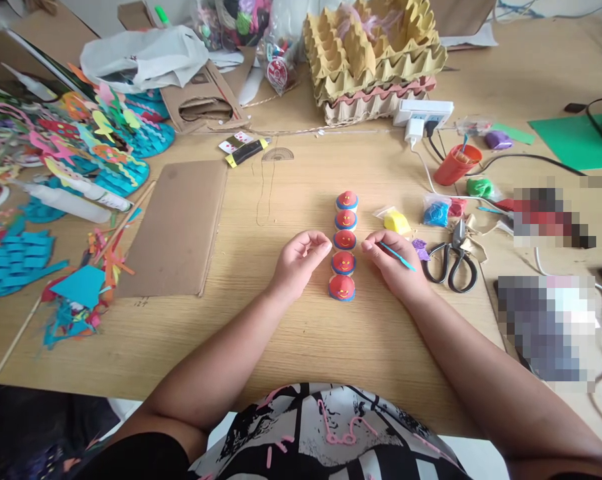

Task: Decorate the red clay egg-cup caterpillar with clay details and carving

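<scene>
Several small red domes with blue rims and yellow smiling faces stand in a column on the wooden table, between my two hands. My left hand is just left of the column, thumb and forefinger pinched together; anything between the tips is too small to make out. On the other side, my right hand is closed around a thin blue modelling tool, which slants out over its back. Close beyond the right hand lie yellow clay on a plastic wrapper and a purple scrap.
Black-handled scissors, bagged blue clay and an orange cup are at right. Stacked egg trays stand behind, beside a white power strip. Cardboard, glue bottles and colourful paper crafts cover the left.
</scene>
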Demonstrator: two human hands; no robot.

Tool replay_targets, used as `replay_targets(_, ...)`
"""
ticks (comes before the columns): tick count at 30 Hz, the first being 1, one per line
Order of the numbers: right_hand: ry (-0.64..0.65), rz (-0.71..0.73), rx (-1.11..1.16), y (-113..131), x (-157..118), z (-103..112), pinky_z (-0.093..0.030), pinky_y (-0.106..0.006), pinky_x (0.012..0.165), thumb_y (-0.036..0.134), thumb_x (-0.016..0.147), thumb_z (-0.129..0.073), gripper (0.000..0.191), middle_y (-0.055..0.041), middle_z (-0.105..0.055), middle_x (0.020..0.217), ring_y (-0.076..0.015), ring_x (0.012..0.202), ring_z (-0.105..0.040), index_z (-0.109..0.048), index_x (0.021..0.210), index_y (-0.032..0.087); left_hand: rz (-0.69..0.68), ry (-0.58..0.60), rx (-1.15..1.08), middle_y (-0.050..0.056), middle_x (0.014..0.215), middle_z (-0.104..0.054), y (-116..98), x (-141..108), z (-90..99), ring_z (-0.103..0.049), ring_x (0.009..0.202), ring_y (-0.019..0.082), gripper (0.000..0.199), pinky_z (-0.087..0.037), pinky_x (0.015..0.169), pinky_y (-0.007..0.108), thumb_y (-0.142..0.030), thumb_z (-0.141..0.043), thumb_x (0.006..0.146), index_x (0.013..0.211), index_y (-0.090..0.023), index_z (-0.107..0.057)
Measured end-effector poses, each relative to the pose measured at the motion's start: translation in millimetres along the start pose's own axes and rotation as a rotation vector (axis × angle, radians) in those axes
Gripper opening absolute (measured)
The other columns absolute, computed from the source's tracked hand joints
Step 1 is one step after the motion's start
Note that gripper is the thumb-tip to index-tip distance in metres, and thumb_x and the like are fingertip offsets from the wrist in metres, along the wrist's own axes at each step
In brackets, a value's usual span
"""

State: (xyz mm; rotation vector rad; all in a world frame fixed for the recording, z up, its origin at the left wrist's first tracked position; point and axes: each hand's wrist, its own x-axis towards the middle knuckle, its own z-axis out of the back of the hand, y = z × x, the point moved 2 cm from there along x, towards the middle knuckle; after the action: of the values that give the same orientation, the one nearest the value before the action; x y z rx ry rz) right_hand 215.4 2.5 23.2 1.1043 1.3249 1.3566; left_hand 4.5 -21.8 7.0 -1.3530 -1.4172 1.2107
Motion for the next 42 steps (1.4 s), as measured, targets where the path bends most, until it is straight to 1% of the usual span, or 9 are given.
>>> replay_targets(5, 0.006, 0.013, -0.055, -0.4, 0.0, 1.4, -0.039, -0.030, 0.062, 0.064, 0.086, -0.085, 0.043, 0.0022, -0.058, 0.071, -0.0129, 0.065, -0.045, -0.073, 0.086, 0.023, -0.030, 0.014, 0.029, 0.002, 0.092, -0.074, 0.7, 0.0, 0.3, -0.060, 0.082, 0.012, 0.029, -0.048, 0.077, 0.023, -0.046, -0.088, 0.085, 0.093, -0.020, -0.078)
replay_targets(9, 0.010, 0.008, -0.039, 0.0, 0.9, 0.0, -0.043, -0.031, 0.065, 0.061, 0.081, -0.091, 0.042, -0.0005, -0.066, 0.078, -0.0154, 0.070, -0.052, -0.073, 0.085, 0.024, -0.052, 0.032, 0.093, 0.002, 0.090, -0.073, 1.0, 0.0, 1.3, -0.056, 0.075, 0.011, 0.031, -0.045, 0.070, 0.024, -0.049, -0.086, 0.087, 0.093, -0.021, -0.077)
replay_targets(12, -0.008, 0.001, -0.035, 0.3, 1.0, -0.8, -0.041, -0.030, 0.063, 0.061, 0.078, -0.093, 0.044, 0.0007, -0.063, 0.075, -0.0144, 0.067, -0.049, -0.071, 0.082, 0.024, -0.071, 0.050, 0.113, 0.001, 0.089, -0.072, 0.5, 0.2, 1.7, -0.056, 0.074, 0.011, 0.032, -0.045, 0.069, 0.024, -0.050, -0.086, 0.088, 0.093, -0.021, -0.076)
replay_targets(18, -0.028, -0.013, -0.035, -0.6, -0.1, 0.8, -0.035, -0.030, 0.059, 0.063, 0.082, -0.090, 0.043, 0.0020, -0.059, 0.071, -0.0129, 0.063, -0.044, -0.072, 0.085, 0.024, -0.087, 0.020, 0.122, 0.002, 0.091, -0.073, -2.0, 0.5, 2.4, -0.062, 0.085, 0.013, 0.033, -0.051, 0.079, 0.024, -0.053, -0.084, 0.089, 0.092, -0.021, -0.076)
replay_targets(22, -0.006, 0.004, -0.037, 1.4, -0.6, -1.0, -0.040, -0.031, 0.063, 0.060, 0.082, -0.091, 0.041, 0.0013, -0.062, 0.074, -0.0131, 0.065, -0.047, -0.072, 0.084, 0.024, -0.095, 0.045, 0.141, 0.001, 0.090, -0.073, -0.5, 0.1, 3.0, -0.058, 0.078, 0.011, 0.030, -0.048, 0.073, 0.023, -0.050, -0.083, 0.092, 0.095, -0.021, -0.077)
replay_targets(30, -0.043, 0.021, -0.059, -2.7, 1.8, 0.3, -0.037, -0.031, 0.061, 0.062, 0.081, -0.091, 0.042, 0.0015, -0.062, 0.073, -0.0133, 0.064, -0.046, -0.072, 0.083, 0.024, -0.103, 0.026, 0.174, 0.000, 0.085, -0.071, 1.2, 1.7, 5.0, -0.049, 0.066, 0.009, 0.031, -0.040, 0.063, 0.025, -0.052, -0.085, 0.090, 0.093, -0.021, -0.078)
replay_targets(35, -0.029, 0.029, -0.076, -2.1, 3.1, -0.4, -0.039, -0.032, 0.061, 0.063, 0.081, -0.090, 0.043, 0.0009, -0.063, 0.074, -0.0142, 0.064, -0.048, -0.071, 0.084, 0.025, -0.104, 0.019, 0.233, 0.002, 0.088, -0.075, -3.3, 2.8, 3.2, -0.053, 0.067, 0.011, 0.026, -0.041, 0.064, 0.026, -0.047, -0.085, 0.089, 0.093, -0.021, -0.079)
replay_targets(39, -0.038, 0.073, -0.153, -1.7, 5.0, -0.6, -0.043, -0.033, 0.064, 0.063, 0.085, -0.087, 0.042, -0.0011, -0.068, 0.079, -0.0159, 0.068, -0.054, -0.070, 0.084, 0.025, -0.235, 0.019, 0.397, 0.002, 0.089, -0.078, -9.4, 5.2, 1.9, -0.060, 0.075, 0.014, 0.014, -0.046, 0.071, 0.029, -0.035, -0.082, 0.089, 0.088, -0.022, -0.077)
replay_targets(42, -0.044, 0.133, -0.243, -2.8, 6.2, -1.5, -0.050, -0.035, 0.074, 0.061, 0.093, -0.079, 0.037, -0.0044, -0.076, 0.090, -0.0194, 0.080, -0.064, -0.071, 0.088, 0.025, -0.343, 0.033, 0.538, 0.004, 0.091, -0.080, -9.7, 8.2, 1.3, -0.067, 0.086, 0.018, 0.007, -0.049, 0.078, 0.032, -0.029, -0.078, 0.092, 0.087, -0.023, -0.077)
